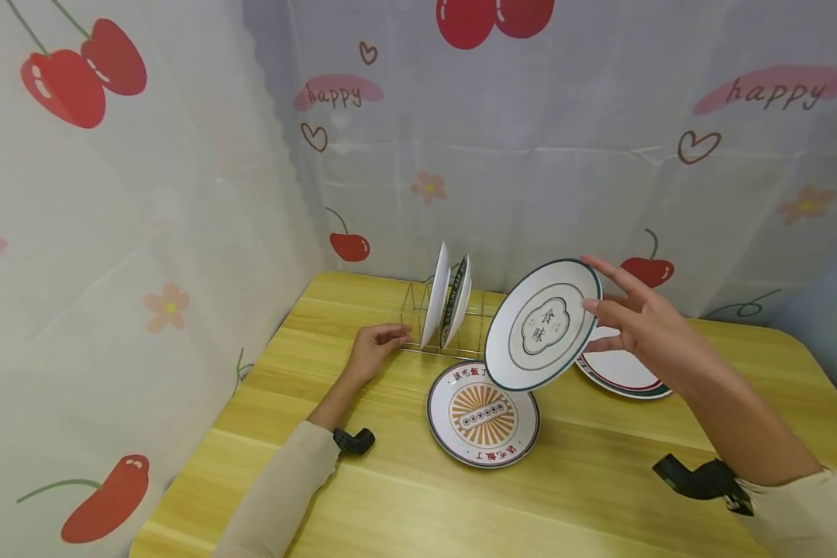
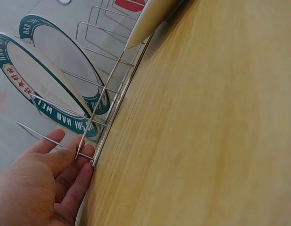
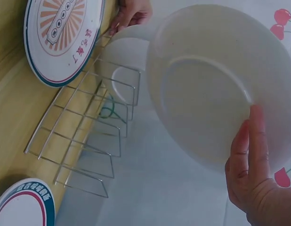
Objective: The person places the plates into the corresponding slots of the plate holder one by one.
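Observation:
The right hand [image 1: 642, 314] holds a white plate [image 1: 540, 329] with a dark green rim by its right edge, tilted in the air; its pale underside [image 3: 206, 89] faces the right wrist camera. The left hand [image 1: 377, 349] pinches the left end of a wire rack [image 2: 84, 146]. Two plates stand upright in that rack, a white one [image 1: 435, 298] and one with a dark lettered band [image 1: 456, 302]. Below the held plate, a plate with an orange sunburst [image 1: 484, 426] lies face up on the table, partly overlapped in the head view.
Another plate with red and green rings [image 1: 624, 372] lies on the wooden table [image 1: 404, 496] at the right, partly behind the right hand. Patterned curtains [image 1: 516, 186] hang behind and to the left. Several rack slots [image 3: 84, 141] show in the right wrist view.

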`<state>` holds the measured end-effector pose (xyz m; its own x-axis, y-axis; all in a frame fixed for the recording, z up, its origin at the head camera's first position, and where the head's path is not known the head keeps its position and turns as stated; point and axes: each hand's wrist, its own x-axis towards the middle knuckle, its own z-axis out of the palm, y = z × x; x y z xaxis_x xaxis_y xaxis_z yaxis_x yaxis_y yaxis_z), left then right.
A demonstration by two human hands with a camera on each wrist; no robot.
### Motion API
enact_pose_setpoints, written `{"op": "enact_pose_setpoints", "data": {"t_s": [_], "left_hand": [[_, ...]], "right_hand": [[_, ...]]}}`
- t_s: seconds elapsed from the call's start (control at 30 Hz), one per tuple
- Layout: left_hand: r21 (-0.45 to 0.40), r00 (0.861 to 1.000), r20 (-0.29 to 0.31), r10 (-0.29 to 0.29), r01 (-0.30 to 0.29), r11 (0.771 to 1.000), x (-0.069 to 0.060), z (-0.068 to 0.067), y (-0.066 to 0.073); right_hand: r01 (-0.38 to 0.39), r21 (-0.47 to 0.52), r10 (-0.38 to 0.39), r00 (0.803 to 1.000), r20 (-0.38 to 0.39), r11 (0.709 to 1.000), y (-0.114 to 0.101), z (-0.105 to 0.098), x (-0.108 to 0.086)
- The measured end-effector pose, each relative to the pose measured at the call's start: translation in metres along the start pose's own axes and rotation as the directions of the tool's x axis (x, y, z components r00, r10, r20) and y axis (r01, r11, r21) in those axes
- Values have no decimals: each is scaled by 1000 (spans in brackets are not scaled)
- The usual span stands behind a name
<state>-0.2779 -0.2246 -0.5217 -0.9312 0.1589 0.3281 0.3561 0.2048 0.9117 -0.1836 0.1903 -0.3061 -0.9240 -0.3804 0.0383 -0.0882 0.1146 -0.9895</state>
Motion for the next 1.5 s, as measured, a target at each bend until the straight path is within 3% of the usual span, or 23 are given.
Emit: {"op": "enact_pose_setpoints", "data": {"t_s": [0.1, 0.3, 0.67, 0.87, 1.2, 1.5], "left_hand": [[8, 1000, -4, -4, 4, 1000, 2, 0, -10], [-1, 1000, -12, -5, 5, 1000, 2, 0, -10], [-16, 999, -37, 14, -15, 1000, 1, -7, -5], [-42, 1000, 3, 0, 0, 999, 1, -4, -7], [-26, 1000, 2, 18, -18, 1000, 0, -1, -12], [-42, 1000, -2, -2, 2, 999, 2, -2, -12]], "right_hand": [[-13, -4, 13, 999, -30, 1000, -3, 7, 16], [-22, -85, 18, 999, -45, 996, -3, 20, 48], [30, -150, -22, 998, 54, 988, 4, 42, 94], [43, -156, -38, 999, 35, 987, 7, 50, 104], [30, -165, -23, 999, 46, 986, 30, 67, 119], [33, -165, -35, 999, -12, 986, 42, 70, 126]]}}
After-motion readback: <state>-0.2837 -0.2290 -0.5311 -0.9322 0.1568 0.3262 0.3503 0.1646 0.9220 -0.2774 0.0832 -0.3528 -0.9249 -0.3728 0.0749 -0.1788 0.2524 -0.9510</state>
